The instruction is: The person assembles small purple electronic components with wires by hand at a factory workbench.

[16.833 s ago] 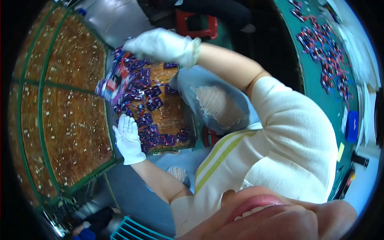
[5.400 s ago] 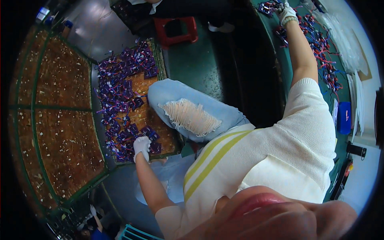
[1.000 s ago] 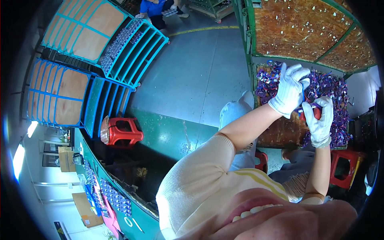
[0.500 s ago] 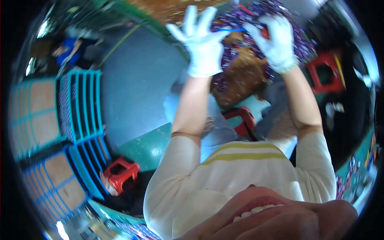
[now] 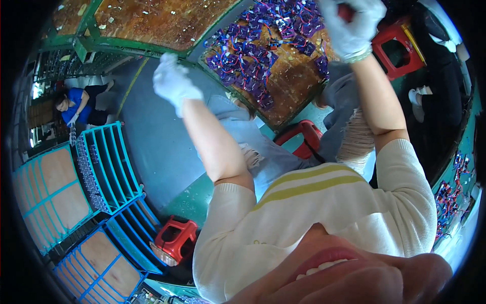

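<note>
My left hand (image 5: 174,83), in a white glove, hangs off the left side of the wooden worktable (image 5: 296,83). Its fingers are curled in, and whether they hold anything does not show. Over the table's right part, my right hand (image 5: 353,30), gloved too, is closed around a dark red object (image 5: 346,12) whose kind I cannot make out. Many small purple parts with red and blue wires (image 5: 248,63) lie heaped on the table, left of my right hand.
A green-framed wooden table (image 5: 152,25) adjoins at the far left. Red stools stand right (image 5: 397,48), between my legs (image 5: 302,137) and lower left (image 5: 176,238). Teal (image 5: 109,167) and blue racks (image 5: 131,235) line the left. A person in blue (image 5: 76,104) is beyond; another person's dark leg (image 5: 443,104) is at right.
My left hand has gone from spread fingers over the parts to curled fingers, farther left and lower. My right hand has moved up, away from me. The view has shifted, showing more of the tables.
</note>
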A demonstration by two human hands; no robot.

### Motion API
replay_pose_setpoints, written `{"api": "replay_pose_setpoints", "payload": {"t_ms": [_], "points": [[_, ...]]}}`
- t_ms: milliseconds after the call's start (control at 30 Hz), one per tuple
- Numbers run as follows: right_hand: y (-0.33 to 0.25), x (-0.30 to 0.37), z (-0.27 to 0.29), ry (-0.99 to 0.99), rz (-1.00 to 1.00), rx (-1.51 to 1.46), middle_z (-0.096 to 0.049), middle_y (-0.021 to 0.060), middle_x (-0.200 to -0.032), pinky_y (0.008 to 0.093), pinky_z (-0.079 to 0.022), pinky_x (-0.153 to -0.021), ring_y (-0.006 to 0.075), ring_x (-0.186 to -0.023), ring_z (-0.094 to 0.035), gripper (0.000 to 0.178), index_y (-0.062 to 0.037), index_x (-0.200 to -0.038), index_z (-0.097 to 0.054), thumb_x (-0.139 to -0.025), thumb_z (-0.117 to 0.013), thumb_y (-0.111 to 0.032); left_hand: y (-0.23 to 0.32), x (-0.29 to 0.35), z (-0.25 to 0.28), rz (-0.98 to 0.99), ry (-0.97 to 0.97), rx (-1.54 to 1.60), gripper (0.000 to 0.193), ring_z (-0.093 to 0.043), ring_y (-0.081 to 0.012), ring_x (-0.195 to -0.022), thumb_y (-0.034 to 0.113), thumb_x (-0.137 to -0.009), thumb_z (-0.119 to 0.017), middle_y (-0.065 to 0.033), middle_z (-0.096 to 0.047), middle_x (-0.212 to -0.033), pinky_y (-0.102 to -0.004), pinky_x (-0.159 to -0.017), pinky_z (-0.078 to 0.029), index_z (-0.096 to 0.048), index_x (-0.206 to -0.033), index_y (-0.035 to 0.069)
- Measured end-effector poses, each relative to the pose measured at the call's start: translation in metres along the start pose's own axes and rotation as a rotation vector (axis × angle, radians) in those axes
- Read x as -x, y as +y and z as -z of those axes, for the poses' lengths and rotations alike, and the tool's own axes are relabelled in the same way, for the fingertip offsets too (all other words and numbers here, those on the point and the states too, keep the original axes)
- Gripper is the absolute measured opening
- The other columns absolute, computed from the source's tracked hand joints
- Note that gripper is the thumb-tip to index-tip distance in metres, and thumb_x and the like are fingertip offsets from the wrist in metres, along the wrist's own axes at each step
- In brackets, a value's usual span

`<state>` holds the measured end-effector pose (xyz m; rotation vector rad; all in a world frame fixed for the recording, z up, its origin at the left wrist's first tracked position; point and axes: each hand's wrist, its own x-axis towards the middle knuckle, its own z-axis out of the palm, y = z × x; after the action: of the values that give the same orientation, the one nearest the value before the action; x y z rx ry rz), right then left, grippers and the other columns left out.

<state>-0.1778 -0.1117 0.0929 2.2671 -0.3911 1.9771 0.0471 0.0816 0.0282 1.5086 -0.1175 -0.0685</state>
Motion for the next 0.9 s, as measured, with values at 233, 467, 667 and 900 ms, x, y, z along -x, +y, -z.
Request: {"api": "replay_pose_setpoints", "payload": {"t_ms": [233,467,667,900], "points": [[0.003,0.019,0.004,-0.062,0.218,-0.062,-0.05,0.0033,-0.083,0.0369,-0.044,-0.077,0.0244,-0.086,-0.05,0.036,-0.0094,-0.091,-0.051,-0.064,-0.074,-0.006,-0.009,0.067,-0.049,-0.071,-1.014,-0.035,0.071,-0.051,-0.0241,-0.11,0.055,-0.09,-0.025,-0.0167,-0.051,-0.12,-0.0332,-0.098,-0.036,-0.047,-0.119,-0.007],[-0.023,0.059,-0.007,-0.414,0.286,-0.694,-0.055,0.0096,-0.098,0.042,-0.042,-0.084,0.0324,-0.1,-0.052,0.036,-0.009,-0.091,-0.059,-0.066,-0.075,-0.029,-0.001,0.106,-0.07,0.416,-1.049,0.743,0.046,-0.046,-0.0078,-0.091,0.015,-0.088,-0.054,0.0013,-0.05,-0.104,-0.0235,-0.08,-0.04,-0.037,-0.13,0.01],[-0.01,0.058,-0.009,-0.496,-0.338,-0.801,-0.049,0.0112,-0.112,0.0315,-0.039,-0.089,0.0225,-0.105,-0.049,0.063,-0.0031,-0.119,-0.043,-0.069,-0.076,-0.021,-0.008,0.086,-0.062,-0.078,-1.064,0.235,0.058,-0.048,-0.0185,-0.111,0.003,-0.078,-0.062,-0.0097,-0.045,-0.123,-0.0325,-0.093,-0.041,-0.034,-0.129,0.003],[0.01,0.077,-0.021,-0.642,-0.095,-0.536,-0.061,0.0065,-0.102,0.0269,-0.046,-0.078,0.0154,-0.089,-0.057,0.025,-0.0016,-0.104,-0.059,-0.088,-0.05,-0.018,-0.027,0.098,-0.081,-0.159,-0.959,0.373,0.064,-0.041,-0.0216,-0.118,-0.001,-0.072,-0.063,-0.0089,-0.037,-0.132,-0.0356,-0.094,-0.04,-0.037,-0.129,0.007]]}}
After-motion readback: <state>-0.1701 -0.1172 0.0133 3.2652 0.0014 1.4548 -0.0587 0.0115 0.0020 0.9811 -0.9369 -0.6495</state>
